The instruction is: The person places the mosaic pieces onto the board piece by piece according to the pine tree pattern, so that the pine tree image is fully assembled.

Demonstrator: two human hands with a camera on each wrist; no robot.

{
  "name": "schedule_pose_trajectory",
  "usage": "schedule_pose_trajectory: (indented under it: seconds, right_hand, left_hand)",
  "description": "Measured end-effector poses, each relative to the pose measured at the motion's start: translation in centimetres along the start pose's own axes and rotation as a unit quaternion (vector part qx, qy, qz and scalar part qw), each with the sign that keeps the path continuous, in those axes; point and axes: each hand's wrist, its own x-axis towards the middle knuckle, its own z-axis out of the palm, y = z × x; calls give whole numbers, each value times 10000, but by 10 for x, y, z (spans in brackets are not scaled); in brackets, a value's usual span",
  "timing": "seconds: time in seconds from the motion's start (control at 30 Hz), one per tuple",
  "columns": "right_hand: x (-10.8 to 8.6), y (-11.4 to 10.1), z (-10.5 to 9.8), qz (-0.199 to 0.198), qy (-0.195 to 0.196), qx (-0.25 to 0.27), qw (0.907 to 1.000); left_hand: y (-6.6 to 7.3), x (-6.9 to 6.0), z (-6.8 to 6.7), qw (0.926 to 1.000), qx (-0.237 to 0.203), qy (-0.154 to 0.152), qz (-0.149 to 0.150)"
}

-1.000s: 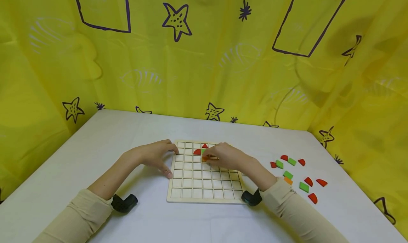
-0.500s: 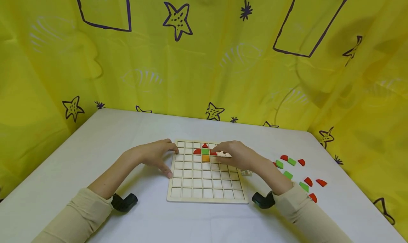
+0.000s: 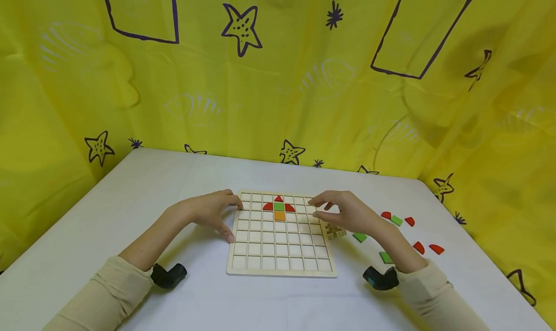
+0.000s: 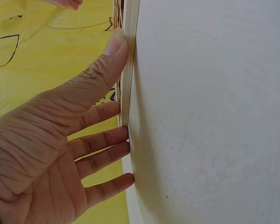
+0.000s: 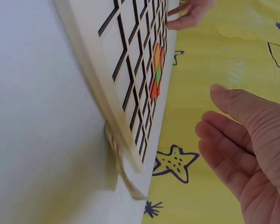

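Observation:
A pale wooden grid board (image 3: 255,249) lies on the white table. Near its far edge, the cells hold a red triangle (image 3: 279,199), a green square (image 3: 279,207), an orange square (image 3: 280,216) and two curved red pieces, one on the left (image 3: 268,206) and one on the right (image 3: 290,208). My left hand (image 3: 208,213) touches the board's left edge with thumb and fingertips, fingers spread. Above the board's right side is my right hand (image 3: 352,213), thumb and fingers apart, holding nothing. The right wrist view shows this hand (image 5: 252,144) clear of the board.
Right of the board lie loose pieces: curved red ones (image 3: 436,249), and green ones (image 3: 396,220), partly behind my right arm. A small patterned piece (image 3: 336,231) sticks out by the board's right edge. A yellow curtain (image 3: 260,94) hangs behind the table (image 3: 195,302).
My right hand has let go of the orange square, now lying flat in its cell, and has moved right towards the board's edge. The left hand has stayed put.

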Motion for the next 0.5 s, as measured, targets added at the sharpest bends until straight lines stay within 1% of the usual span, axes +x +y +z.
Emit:
schedule_pose_trajectory:
  seconds: [0.37, 0.43, 0.5]
  right_hand:
    - [-29, 16, -11, 14, 295, -95, 9995]
    - [-34, 17, -13, 86, 305, -69, 9995]
    - [-40, 19, -16, 240, 249, -19, 9994]
  left_hand:
    - [-1, 0, 0, 10000, 8, 9, 25]
    - [-1, 0, 0, 10000, 1, 7, 32]
    - [-1, 0, 0, 10000, -6, 1, 37]
